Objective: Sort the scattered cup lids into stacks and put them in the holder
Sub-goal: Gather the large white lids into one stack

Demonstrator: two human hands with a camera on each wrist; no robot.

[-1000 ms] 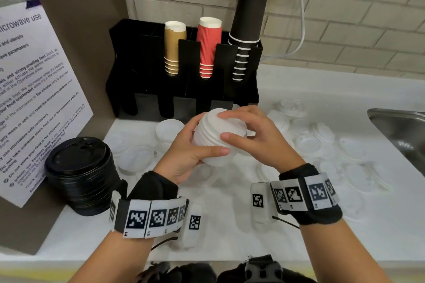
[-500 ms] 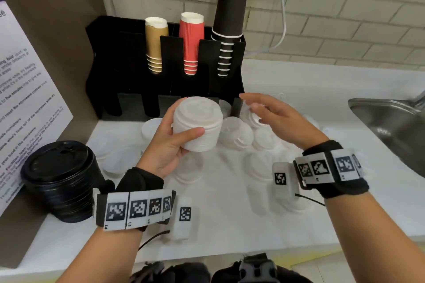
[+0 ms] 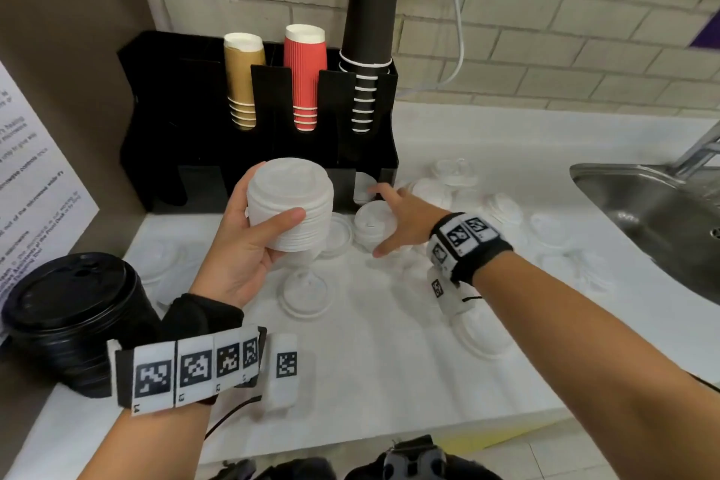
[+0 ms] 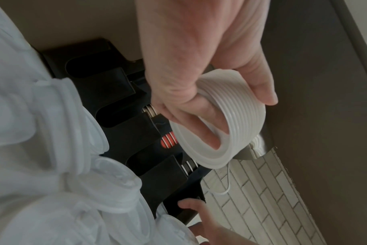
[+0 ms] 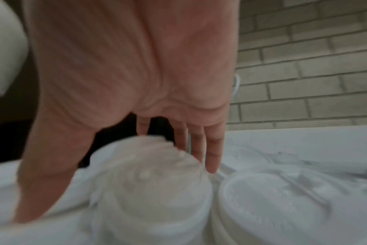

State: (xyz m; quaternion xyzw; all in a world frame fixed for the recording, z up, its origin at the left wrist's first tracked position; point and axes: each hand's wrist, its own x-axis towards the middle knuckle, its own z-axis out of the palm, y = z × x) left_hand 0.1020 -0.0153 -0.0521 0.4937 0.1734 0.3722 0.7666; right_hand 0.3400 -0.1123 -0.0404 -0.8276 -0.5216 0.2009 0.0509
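My left hand (image 3: 253,234) grips a stack of white lids (image 3: 290,203) above the counter, in front of the black holder (image 3: 175,121). The left wrist view shows the same white stack (image 4: 224,129) from below, fingers curled round its rim. My right hand (image 3: 393,222) reaches out with straight, spread fingers over a short pile of white lids (image 3: 374,224) on the counter; in the right wrist view the short pile (image 5: 151,184) lies between thumb and fingers. Whether the fingers touch it I cannot tell. Several loose white lids (image 3: 506,207) lie scattered to the right.
The holder carries tan cups (image 3: 242,78), red cups (image 3: 304,74) and tall black cups (image 3: 370,31). A stack of black lids (image 3: 74,316) stands at the left front. A steel sink (image 3: 654,214) is at the right. A lone white lid (image 3: 306,292) lies below the held stack.
My right hand has let go of the held stack and moved right and down over the short pile. My left hand has kept the stack and lifted it slightly towards the holder.
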